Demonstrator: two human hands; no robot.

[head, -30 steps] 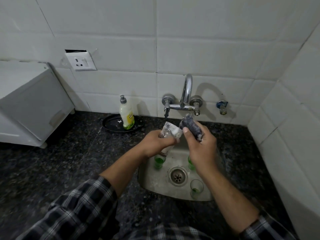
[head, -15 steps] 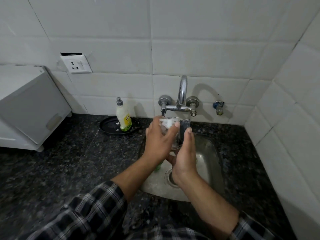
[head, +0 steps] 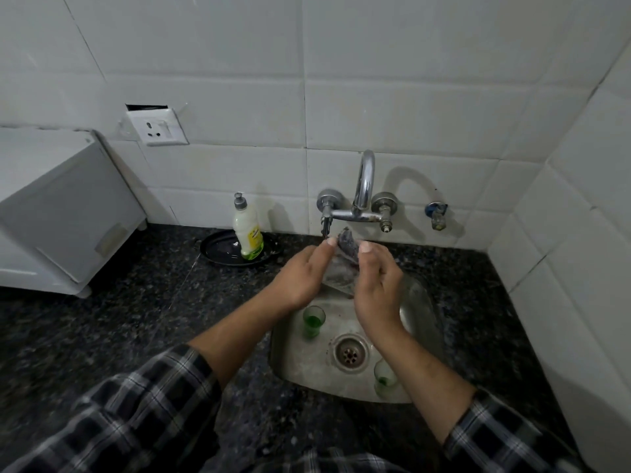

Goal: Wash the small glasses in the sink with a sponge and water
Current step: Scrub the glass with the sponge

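Scrubbing is judged to be in hand: a small glass is gripped in the left hand over the sink, the sponge is pinched against it by the right hand, and rinsing under the tap is called for next.

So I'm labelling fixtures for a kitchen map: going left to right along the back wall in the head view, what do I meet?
White appliance → wall socket → dish soap bottle → tap → small blue-capped valve.
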